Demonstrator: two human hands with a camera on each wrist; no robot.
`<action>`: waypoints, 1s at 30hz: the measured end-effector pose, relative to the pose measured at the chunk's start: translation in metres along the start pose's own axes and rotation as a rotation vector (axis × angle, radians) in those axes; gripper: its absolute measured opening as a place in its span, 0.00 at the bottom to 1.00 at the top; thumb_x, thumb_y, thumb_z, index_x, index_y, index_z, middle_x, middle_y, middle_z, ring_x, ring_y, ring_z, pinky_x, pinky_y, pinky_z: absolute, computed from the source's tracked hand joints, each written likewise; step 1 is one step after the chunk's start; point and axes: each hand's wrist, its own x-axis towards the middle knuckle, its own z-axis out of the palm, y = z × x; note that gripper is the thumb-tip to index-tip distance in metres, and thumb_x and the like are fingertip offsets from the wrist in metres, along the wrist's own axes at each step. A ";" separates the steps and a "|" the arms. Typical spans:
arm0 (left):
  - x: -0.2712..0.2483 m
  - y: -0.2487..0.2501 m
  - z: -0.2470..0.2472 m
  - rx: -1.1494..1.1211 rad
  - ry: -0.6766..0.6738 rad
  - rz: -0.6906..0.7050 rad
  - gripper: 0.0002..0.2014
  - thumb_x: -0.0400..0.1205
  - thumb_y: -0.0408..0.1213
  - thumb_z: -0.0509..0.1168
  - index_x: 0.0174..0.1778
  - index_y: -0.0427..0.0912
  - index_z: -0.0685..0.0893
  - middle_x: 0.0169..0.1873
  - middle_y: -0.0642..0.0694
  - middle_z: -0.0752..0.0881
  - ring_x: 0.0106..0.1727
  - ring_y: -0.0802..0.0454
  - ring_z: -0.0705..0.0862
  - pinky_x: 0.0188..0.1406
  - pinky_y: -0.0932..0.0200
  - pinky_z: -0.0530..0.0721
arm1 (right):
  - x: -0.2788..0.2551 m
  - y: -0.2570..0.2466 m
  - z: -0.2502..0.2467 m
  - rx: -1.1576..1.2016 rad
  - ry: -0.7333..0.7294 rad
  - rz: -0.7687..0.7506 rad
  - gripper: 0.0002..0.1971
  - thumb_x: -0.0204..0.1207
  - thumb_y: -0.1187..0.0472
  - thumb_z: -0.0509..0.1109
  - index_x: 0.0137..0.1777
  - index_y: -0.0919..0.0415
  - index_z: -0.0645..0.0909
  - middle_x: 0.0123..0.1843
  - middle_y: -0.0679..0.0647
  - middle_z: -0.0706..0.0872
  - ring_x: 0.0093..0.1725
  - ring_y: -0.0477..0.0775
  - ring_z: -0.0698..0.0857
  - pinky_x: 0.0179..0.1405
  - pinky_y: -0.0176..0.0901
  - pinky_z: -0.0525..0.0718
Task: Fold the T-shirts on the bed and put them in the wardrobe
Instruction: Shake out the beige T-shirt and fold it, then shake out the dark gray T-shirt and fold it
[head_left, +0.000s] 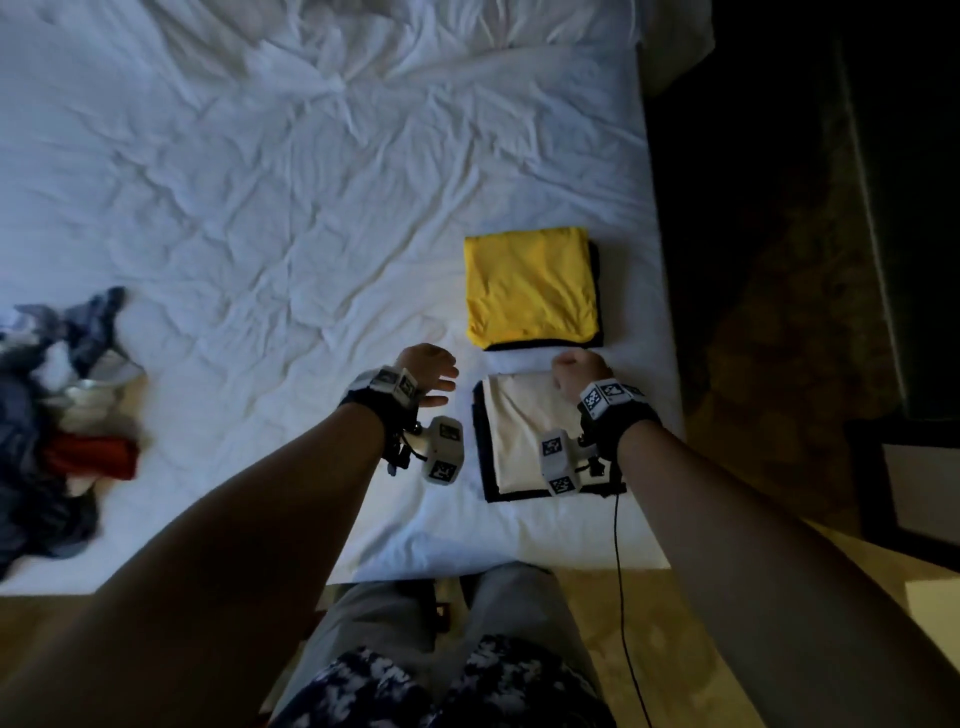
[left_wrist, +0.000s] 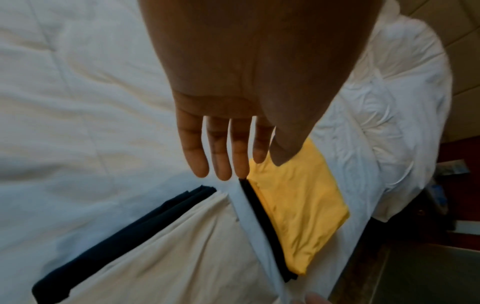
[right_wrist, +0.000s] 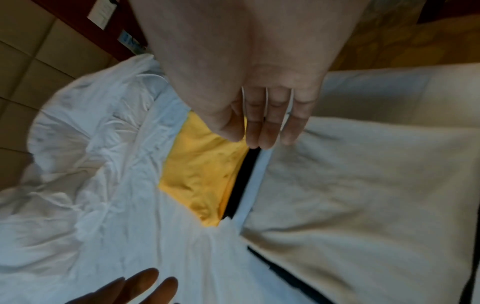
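Folding stage: right hand (head_left: 579, 371), fingers relaxed, hovered over the cream T-shirt (head_left: 524, 431); left hand (head_left: 428, 371) spread, empty. Next, probably the unfolded heap (head_left: 57, 431) at left.

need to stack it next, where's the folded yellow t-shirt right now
In the head view the yellow T-shirt lies folded on a dark garment near the bed's right edge, just beyond the cream folded shirt under the right hand.

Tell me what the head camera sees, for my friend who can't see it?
Two hands reach over a white bed: the left hand open above the sheet, the right hand at the far edge of a folded cream shirt. Beyond lies a folded yellow shirt; a clothes pile sits far left.
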 end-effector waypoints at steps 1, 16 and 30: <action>-0.010 -0.001 -0.013 -0.011 0.031 0.023 0.07 0.86 0.39 0.62 0.54 0.39 0.79 0.52 0.40 0.84 0.53 0.41 0.83 0.53 0.47 0.82 | -0.003 -0.008 0.008 0.022 -0.011 -0.008 0.18 0.79 0.50 0.59 0.62 0.54 0.83 0.59 0.61 0.88 0.57 0.67 0.86 0.60 0.56 0.84; -0.104 -0.073 -0.275 -0.183 0.190 0.211 0.09 0.87 0.38 0.62 0.58 0.38 0.80 0.51 0.41 0.85 0.53 0.43 0.83 0.56 0.46 0.83 | -0.149 -0.210 0.181 0.128 -0.116 -0.293 0.09 0.81 0.56 0.64 0.38 0.49 0.78 0.48 0.56 0.90 0.54 0.59 0.88 0.59 0.58 0.86; -0.063 -0.235 -0.581 -0.336 0.289 0.105 0.08 0.86 0.31 0.58 0.43 0.37 0.79 0.32 0.42 0.81 0.27 0.49 0.80 0.15 0.65 0.74 | -0.227 -0.392 0.463 -0.089 -0.208 -0.293 0.08 0.76 0.54 0.61 0.45 0.48 0.82 0.51 0.57 0.90 0.50 0.62 0.89 0.54 0.59 0.89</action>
